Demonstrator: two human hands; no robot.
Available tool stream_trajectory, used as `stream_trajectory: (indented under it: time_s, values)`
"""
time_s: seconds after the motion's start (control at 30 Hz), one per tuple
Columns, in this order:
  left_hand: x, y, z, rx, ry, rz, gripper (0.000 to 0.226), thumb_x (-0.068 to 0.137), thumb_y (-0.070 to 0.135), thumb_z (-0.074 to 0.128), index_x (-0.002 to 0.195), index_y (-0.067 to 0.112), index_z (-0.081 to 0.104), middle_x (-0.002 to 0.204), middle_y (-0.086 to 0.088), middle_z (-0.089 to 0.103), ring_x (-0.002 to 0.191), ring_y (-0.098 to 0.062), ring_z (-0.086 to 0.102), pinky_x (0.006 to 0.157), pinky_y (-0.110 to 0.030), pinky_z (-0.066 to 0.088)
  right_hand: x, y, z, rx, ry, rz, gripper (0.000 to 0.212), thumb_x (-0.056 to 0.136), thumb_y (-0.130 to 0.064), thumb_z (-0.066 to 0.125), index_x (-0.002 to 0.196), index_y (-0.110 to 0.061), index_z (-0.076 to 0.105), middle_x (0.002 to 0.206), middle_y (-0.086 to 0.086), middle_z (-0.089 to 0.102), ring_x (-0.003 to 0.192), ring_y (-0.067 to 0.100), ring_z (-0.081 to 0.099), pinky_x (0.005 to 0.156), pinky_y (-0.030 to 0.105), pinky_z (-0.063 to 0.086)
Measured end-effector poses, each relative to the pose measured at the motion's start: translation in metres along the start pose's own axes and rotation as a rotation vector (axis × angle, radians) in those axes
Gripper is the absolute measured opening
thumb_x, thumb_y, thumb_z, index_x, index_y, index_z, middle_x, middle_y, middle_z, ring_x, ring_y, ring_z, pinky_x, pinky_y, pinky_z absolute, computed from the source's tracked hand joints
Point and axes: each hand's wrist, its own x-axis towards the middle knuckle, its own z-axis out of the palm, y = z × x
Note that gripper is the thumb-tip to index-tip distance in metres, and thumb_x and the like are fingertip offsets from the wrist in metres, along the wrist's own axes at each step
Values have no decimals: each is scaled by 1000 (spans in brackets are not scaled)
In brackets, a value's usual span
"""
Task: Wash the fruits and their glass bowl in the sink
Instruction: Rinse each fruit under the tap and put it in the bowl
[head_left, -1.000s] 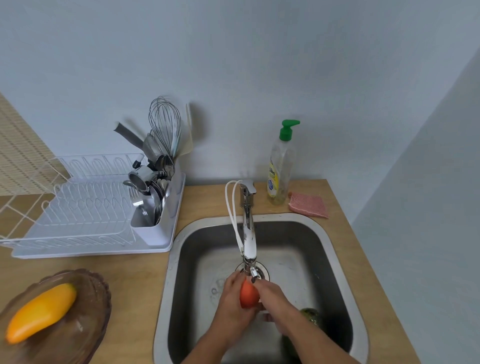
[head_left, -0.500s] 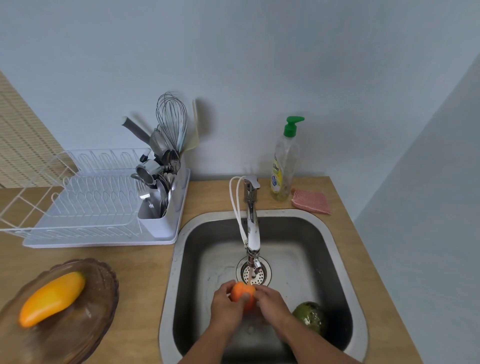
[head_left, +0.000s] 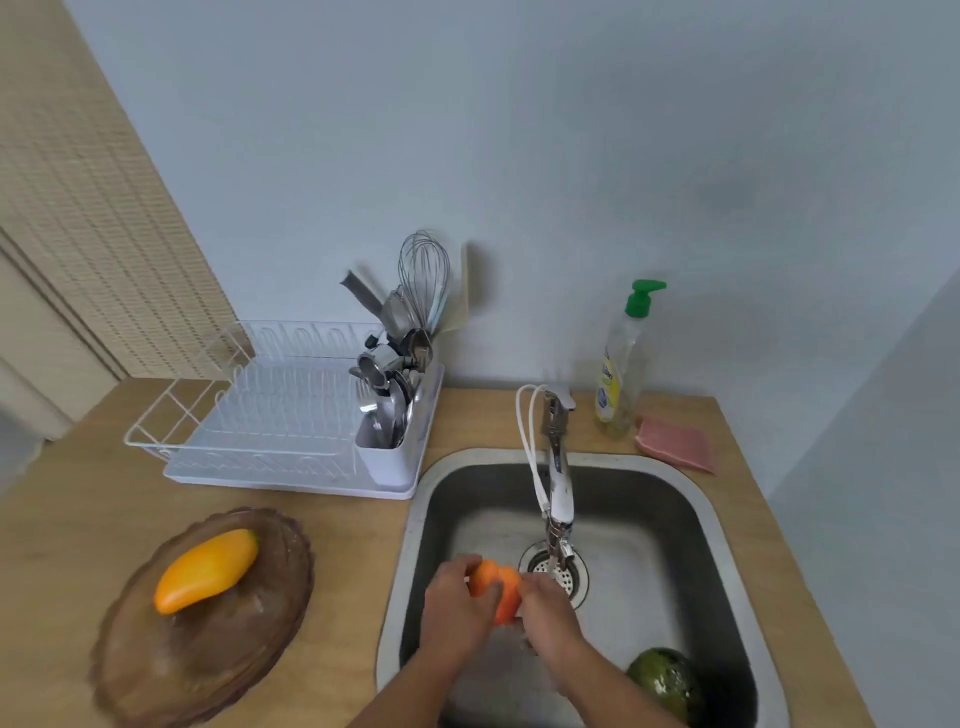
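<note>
both my forearms come up from the bottom edge and meet over the sink (head_left: 415, 525), a little toward me from the drain (head_left: 558, 571). my left hand (head_left: 454, 608) cups the orange fruit (head_left: 498, 590) from the left, fingers curled over its top and thumb across its front. my right hand (head_left: 553, 610) presses in from the right, fingers wrapped against the fruit's far side, so both hands are clenched on it and it sits squeezed between my palms. the fruit is held up off the basin floor, just below and toward me from the faucet (head_left: 558, 483) spout; i cannot tell whether water is running.

to the right of my right forearm, a dark green fruit (head_left: 667, 680) lies on the basin floor in the near right corner, apart from my hands. the basin walls leave open room behind and to the right of the drain.

on the wooden counter (head_left: 78, 493) to the left, well apart from the sink rim, the brown glass bowl (head_left: 208, 654) holds a yellow-orange mango (head_left: 208, 569), lying tilted across it.

farther back stands a white dish rack (head_left: 270, 431) with a cutlery holder full of utensils (head_left: 400, 364) at its right end. behind the faucet, by the wall, a soap bottle (head_left: 621, 374) with a green pump stands upright, and a pink sponge (head_left: 675, 444) lies flat just beside it.
</note>
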Motion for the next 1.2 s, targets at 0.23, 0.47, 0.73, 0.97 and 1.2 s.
stream_trajectory:
  time_s: [0.23, 0.47, 0.73, 0.97, 1.2]
  values:
    - [-5, 19, -148, -86, 370, 107, 41, 86, 37, 75, 124, 26, 63, 113, 10, 68, 100, -8, 66, 90, -33, 59, -40, -106, 99, 34, -139, -381, 25, 93, -41, 53, 108, -30, 68, 114, 6, 68, 98, 21, 69, 86, 44, 61]
    - [-25, -31, -267, -8, 592, 35, 45, 81, 35, 79, 122, 25, 62, 111, 6, 66, 98, -8, 67, 85, -29, 58, -83, -158, 208, -353, -359, -698, 41, 99, -47, 53, 135, -29, 58, 129, -4, 60, 117, 18, 61, 101, 37, 52]
    - [-49, -109, -280, 76, 628, -190, 45, 81, 34, 80, 122, 22, 68, 108, -5, 66, 101, -25, 65, 91, -40, 55, -93, -120, 271, -598, -440, -733, 33, 97, -41, 64, 124, -23, 66, 121, -3, 65, 110, 15, 60, 88, 25, 42]
    - [-51, -139, -262, 129, 534, -298, 46, 86, 38, 74, 128, 23, 62, 118, -7, 65, 109, -27, 63, 88, -36, 51, -81, -81, 279, -637, -489, -663, 32, 96, -44, 64, 111, -17, 68, 99, -3, 66, 92, 16, 61, 75, 30, 43]
    - [-49, -142, -257, 214, 539, -343, 43, 94, 42, 64, 130, 18, 62, 122, -10, 62, 111, -27, 60, 87, -34, 48, -81, -77, 284, -659, -473, -719, 25, 97, -38, 64, 111, -19, 70, 104, 0, 72, 95, 19, 65, 80, 33, 50]
